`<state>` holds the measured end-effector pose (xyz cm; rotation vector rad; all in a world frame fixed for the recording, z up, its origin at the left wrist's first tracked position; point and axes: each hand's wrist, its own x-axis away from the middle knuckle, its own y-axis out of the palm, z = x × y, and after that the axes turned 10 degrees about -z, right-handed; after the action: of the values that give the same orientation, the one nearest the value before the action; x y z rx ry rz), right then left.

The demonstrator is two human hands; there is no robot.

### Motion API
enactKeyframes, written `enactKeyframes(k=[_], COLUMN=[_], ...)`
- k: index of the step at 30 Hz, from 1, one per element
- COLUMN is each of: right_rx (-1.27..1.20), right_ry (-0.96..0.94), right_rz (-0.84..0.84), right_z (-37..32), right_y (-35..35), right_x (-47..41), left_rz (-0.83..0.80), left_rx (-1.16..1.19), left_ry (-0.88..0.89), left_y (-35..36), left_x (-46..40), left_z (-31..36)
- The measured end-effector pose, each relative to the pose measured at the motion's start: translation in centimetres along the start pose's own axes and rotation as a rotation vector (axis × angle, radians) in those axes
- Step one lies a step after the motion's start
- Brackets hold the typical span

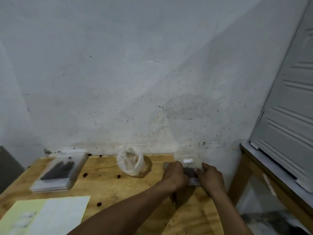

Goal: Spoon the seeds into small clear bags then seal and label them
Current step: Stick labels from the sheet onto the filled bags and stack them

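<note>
The fingers (197, 170) of both hands press down on a small clear bag (190, 172) holding a dark patch of seeds, lying flat near the far right edge of the wooden counter (105, 182). The left hand (175, 173) covers the bag's left side with fingers curled over it; the right hand (210, 177) rests on its right side, thumb toward the middle. The view is blurred, so whether the fingers pinch the bag or only flatten it cannot be told.

Just beyond the hands, touching or nearly touching the bag, lies another flat clear bag with a white label (188, 160), which suggests at least one packet is already finished.

To the left, near the wall, stands a crumpled open plastic bag (130, 162), its contents unclear. Farther left sits a stack of clear bags (59, 172) with dark seeds in the top one. At the near left corner lies a sheet of labels (50, 216). A few dark seeds are scattered across the counter.

Judging from this, the bag in hand looks filled and at the sealing step, with labelling left to do. No spoon is visible.
</note>
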<state>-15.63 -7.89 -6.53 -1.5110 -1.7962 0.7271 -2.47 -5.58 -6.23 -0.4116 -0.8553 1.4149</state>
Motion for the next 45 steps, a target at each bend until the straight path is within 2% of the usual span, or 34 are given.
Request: enactKeyframes(k=[16, 21, 28, 30, 34, 35, 36, 38, 41, 43, 45], right_rx=[0.013, -0.089, -0.207, -0.180, -0.152, -0.153, -0.152, -0.137, -0.098, -0.054, 0.078], right_ry=[-0.002, -0.126, -0.376, -0.447, -0.544, -0.564, -0.589, -0.628, -0.669, -0.611, -0.507], right_rz=[0.002, 0.127, 0.055, -0.028, -0.177, -0.182, -0.166, -0.134, -0.212, -0.302, -0.334], right_z=[-1.7, -5.3, -14.7, -17.2, -21.8, -22.9, -24.1, -26.4, -29.3, -30.5, -31.2], right_y=[0.9, 0.5, 4.6, 7.1, 12.7, 14.0, 15.0, 16.7, 19.5, 21.7, 23.2], right_x=[-0.3, 0.9, 4.3, 5.5, 7.5, 8.0, 8.4, 9.3, 9.9, 10.2, 10.5], left_rz=[0.048, 0.147, 0.430, 0.517, 0.601, 0.639, 0.675, 0.722, 0.616, 0.499, 0.441], left_rx=[0.010, 0.065, 0.114, 0.261, 0.924, 0.947, 0.907, 0.645, 0.154, 0.011, -0.004], left_ry=[0.035, 0.143, 0.138, 0.100, 0.077, 0.057, 0.013, -0.153, -0.466, -0.572, -0.585], left_y=[-1.8, -4.9, -12.7, -15.5, -20.7, -21.7, -22.5, -23.7, -24.4, -24.4, -24.0], left_x=[0.7, 3.3, 6.9, 8.2, 11.3, 11.8, 12.2, 12.6, 12.8, 12.9, 12.8], left_z=[-1.2, -1.7, -9.2, -12.4, -18.3, -19.8, -21.3, -24.3, -28.5, -30.2, -31.1])
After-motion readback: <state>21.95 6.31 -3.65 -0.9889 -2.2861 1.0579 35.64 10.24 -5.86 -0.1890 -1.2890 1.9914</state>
